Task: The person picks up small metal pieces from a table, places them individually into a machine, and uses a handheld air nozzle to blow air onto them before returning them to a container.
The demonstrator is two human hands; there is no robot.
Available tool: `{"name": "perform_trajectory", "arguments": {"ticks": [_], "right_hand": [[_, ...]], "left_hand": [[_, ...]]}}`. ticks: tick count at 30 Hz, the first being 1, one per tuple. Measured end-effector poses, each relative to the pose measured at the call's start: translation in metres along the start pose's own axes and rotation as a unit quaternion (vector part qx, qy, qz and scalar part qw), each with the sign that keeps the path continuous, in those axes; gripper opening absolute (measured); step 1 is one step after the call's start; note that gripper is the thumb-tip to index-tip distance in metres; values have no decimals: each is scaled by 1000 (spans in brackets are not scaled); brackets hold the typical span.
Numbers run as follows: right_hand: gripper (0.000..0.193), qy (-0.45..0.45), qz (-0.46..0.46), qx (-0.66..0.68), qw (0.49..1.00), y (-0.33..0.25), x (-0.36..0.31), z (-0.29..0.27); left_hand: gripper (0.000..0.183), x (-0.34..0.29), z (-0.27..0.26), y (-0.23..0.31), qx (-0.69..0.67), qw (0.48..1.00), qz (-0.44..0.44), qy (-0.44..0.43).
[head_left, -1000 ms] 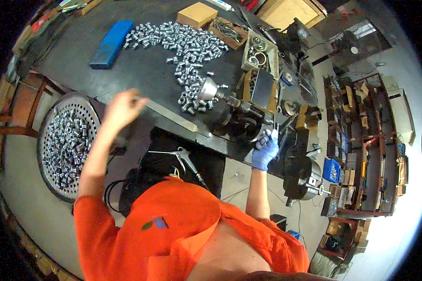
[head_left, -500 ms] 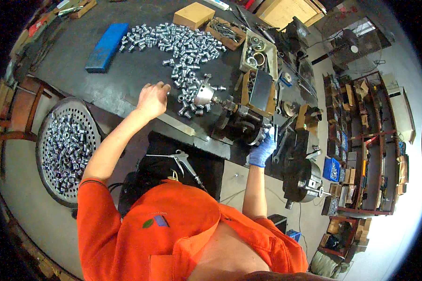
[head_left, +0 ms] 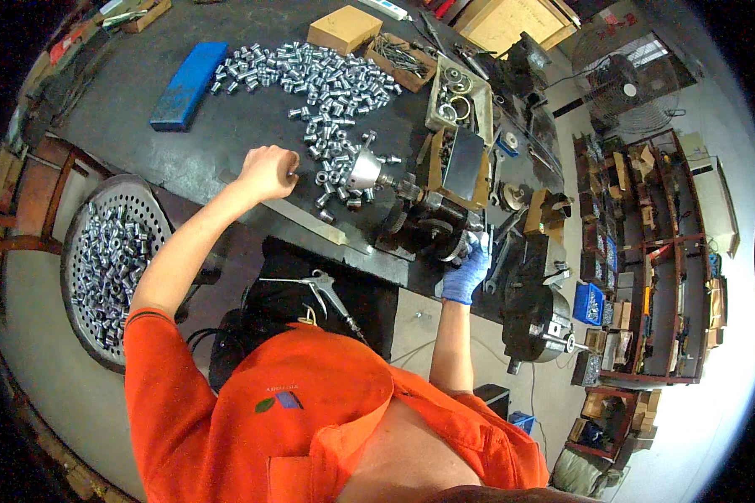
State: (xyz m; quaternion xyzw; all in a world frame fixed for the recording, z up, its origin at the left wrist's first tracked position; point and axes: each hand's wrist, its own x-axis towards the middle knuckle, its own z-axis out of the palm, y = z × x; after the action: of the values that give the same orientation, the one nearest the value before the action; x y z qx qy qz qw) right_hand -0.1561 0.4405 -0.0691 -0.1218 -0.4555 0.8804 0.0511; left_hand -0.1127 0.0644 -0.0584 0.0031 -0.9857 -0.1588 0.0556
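My bare left hand [head_left: 268,173] is closed above the workbench's front edge, left of the loose metal sleeves [head_left: 331,138]. A small dark spot shows at its curled fingers; what they hold is too small to make out. My right hand [head_left: 468,270], in a blue and white glove, grips the toothed wheel [head_left: 455,245] at the right end of a small spindle machine [head_left: 419,222]; its fingertips are partly hidden. At the machine's left end is a silver drill chuck [head_left: 364,170], close to the sleeves and apart from my left hand.
A perforated round tray [head_left: 161,220] full of sleeves stands at the left. An air blow gun [head_left: 331,298] lies on black cloth before me. The bench [head_left: 134,109] bears a blue block [head_left: 189,86], a tan box [head_left: 344,28] and a parts tray [head_left: 481,101]. A chuck [head_left: 538,323] juts out at right.
My left hand has drawn slightly left, away from the sleeves, and turned at the wrist. The right hand stays at the wheel, its wrist slightly turned.
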Motion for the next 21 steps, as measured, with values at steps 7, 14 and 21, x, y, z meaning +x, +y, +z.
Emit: {"name": "perform_trajectory", "arguments": {"ticks": [7,14,21], "right_hand": [[26,-9,66,15,998,2,7,-19],[32,4,46,-42,998,-2,3,-14],[43,58,107,32,992,-1,14,-7]], "left_hand": [[12,-3,-39,25,-635,772,-4,-22],[19,-6,-42,57,-655,755,40,-3],[18,4,-44,49,-668,739,60,-61]]}}
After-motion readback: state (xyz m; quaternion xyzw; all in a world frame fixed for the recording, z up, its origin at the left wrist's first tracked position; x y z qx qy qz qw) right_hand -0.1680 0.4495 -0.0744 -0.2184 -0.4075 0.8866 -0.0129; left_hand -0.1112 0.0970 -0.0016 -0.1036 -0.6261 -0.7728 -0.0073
